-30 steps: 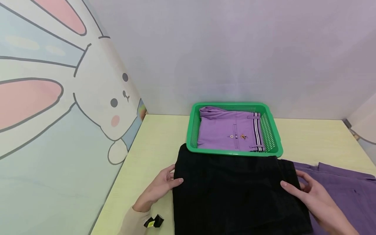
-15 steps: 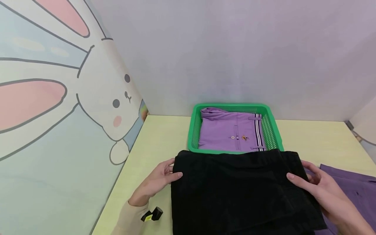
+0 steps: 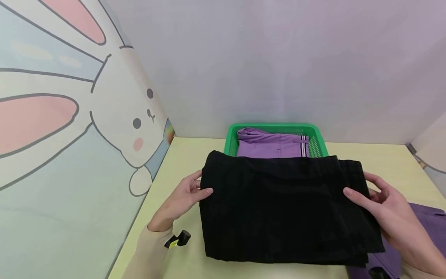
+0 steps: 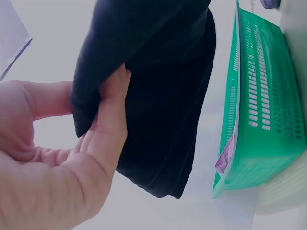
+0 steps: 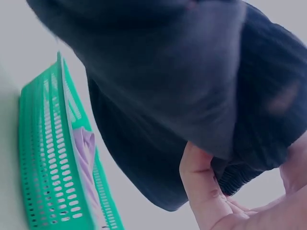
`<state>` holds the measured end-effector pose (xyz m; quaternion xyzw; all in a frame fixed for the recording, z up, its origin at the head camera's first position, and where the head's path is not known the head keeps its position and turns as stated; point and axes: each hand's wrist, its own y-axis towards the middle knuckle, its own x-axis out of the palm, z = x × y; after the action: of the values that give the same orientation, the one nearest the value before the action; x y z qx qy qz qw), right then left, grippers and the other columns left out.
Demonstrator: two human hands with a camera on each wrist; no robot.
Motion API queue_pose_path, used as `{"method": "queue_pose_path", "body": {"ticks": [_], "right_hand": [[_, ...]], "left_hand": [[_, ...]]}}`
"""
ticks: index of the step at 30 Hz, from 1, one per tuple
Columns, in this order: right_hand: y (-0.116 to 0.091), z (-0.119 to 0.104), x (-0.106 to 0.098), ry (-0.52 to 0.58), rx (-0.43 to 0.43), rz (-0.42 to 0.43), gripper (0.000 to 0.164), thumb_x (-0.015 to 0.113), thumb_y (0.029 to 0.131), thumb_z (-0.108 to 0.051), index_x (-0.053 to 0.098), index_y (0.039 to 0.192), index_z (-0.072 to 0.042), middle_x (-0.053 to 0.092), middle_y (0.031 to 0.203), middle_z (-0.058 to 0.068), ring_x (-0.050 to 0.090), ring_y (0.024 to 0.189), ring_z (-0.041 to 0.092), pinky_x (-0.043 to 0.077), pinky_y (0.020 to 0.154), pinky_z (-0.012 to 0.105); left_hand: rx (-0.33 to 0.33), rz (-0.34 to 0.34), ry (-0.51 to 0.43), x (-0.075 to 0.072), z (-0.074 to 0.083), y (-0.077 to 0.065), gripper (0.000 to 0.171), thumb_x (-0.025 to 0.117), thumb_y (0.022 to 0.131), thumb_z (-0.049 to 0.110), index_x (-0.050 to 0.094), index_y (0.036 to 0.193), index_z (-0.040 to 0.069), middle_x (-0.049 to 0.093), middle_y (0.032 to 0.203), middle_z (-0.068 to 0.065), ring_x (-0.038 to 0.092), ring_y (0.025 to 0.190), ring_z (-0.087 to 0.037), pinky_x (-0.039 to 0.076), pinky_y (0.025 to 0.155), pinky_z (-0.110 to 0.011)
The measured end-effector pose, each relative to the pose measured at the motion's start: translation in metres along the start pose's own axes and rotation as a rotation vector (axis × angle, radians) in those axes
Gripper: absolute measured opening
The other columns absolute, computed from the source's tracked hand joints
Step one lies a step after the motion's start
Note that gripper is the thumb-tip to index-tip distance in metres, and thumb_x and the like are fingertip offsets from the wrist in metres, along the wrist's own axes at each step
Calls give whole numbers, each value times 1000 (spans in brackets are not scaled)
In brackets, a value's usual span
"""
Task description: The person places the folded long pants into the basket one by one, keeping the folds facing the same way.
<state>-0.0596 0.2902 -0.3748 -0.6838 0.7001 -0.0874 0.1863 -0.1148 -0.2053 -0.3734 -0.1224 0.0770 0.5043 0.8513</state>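
A folded black garment (image 3: 285,213) hangs between my two hands, lifted off the table, its layers showing along the lower right edge. My left hand (image 3: 179,197) pinches its left side, thumb on the front face and fingers behind, as the left wrist view also shows. At the right side, my right hand (image 3: 393,209) grips it the same way; a ribbed band shows near those fingers (image 5: 199,177) in the right wrist view. Behind the garment stands a green basket (image 3: 273,126) holding folded purple pants (image 3: 265,145). The cloth covers the basket's front part in the head view.
Another purple garment (image 3: 432,224) lies on the pale yellow table (image 3: 195,155) at the right, partly behind my right hand. A grey-white wall (image 3: 271,69) rises behind the basket. A wall with a rabbit picture (image 3: 115,116) borders the table's left side.
Both hands have raised the black garment and carried it forward. Its upper edge now overlaps the front of the basket, and its lower edge has come into view.
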Motion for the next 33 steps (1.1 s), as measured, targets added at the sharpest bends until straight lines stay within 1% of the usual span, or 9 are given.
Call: {"method": "queue_pose_path", "body": {"ticks": [4, 9, 17, 20, 24, 25, 28, 30, 33], "right_hand": [[10, -9, 1, 23, -63, 16, 87, 70, 105, -25, 13, 171, -34, 74, 102, -21, 79, 83, 15, 65, 66, 40], [23, -21, -1, 62, -160, 28, 87, 71, 104, -19, 17, 172, -32, 72, 110, -29, 77, 86, 5, 65, 65, 33], [36, -31, -3, -81, -280, 120, 76, 74, 102, -19, 35, 165, -32, 68, 115, -39, 66, 99, -18, 56, 70, 13], [44, -34, -5, -151, -278, 160, 77, 74, 103, -27, 32, 167, -34, 68, 143, -12, 59, 109, -19, 51, 74, 8], [59, -41, -3, -296, -252, 234, 83, 72, 103, -42, 25, 170, -33, 37, 170, 19, 49, 120, -14, 42, 78, 3], [64, -42, -3, -298, -250, 246, 83, 72, 102, -43, 26, 170, -32, 37, 170, 23, 51, 122, -11, 42, 78, 3], [80, -46, -2, -288, -243, 255, 84, 72, 101, -45, 27, 171, -29, 34, 170, 27, 52, 136, 0, 43, 78, 3], [89, -46, -2, -278, -245, 263, 85, 72, 101, -46, 27, 171, -26, 35, 169, 29, 55, 136, 3, 44, 78, 3], [101, -43, -1, -214, -254, 263, 84, 73, 101, -43, 29, 170, -23, 61, 152, 11, 64, 116, -4, 48, 76, 5]], "left_hand": [[2, 26, 17, -5, 8, 13, 78, 63, 106, 13, 19, 168, -1, 68, 140, -26, 67, 131, -37, 44, 119, -59], [30, 31, -15, -10, 17, 33, 72, 62, 105, 10, 28, 168, 6, 70, 137, -25, 71, 126, -32, 51, 116, -51], [50, 60, 32, -15, 36, 65, 66, 61, 106, 9, 35, 166, 8, 70, 138, -24, 73, 122, -33, 54, 112, -49], [46, 101, 36, -18, 38, 80, 65, 62, 105, 9, 37, 165, 8, 70, 139, -23, 73, 122, -34, 54, 111, -50], [49, 164, 6, -19, 34, 100, 62, 63, 105, 6, 41, 163, 6, 69, 141, -23, 73, 121, -37, 55, 110, -50], [49, 179, -5, -20, 33, 105, 61, 63, 105, 6, 42, 162, 6, 69, 141, -23, 73, 121, -38, 55, 110, -50], [50, 224, -28, -20, 27, 119, 60, 66, 104, 6, 46, 160, 7, 68, 143, -22, 72, 123, -38, 56, 110, -49], [49, 255, -30, -19, 22, 128, 59, 67, 103, 6, 48, 159, 6, 68, 143, -21, 72, 124, -38, 57, 109, -49], [44, 301, -31, -16, 16, 139, 59, 70, 101, 7, 51, 157, 6, 68, 143, -21, 72, 124, -39, 57, 108, -49]]}}
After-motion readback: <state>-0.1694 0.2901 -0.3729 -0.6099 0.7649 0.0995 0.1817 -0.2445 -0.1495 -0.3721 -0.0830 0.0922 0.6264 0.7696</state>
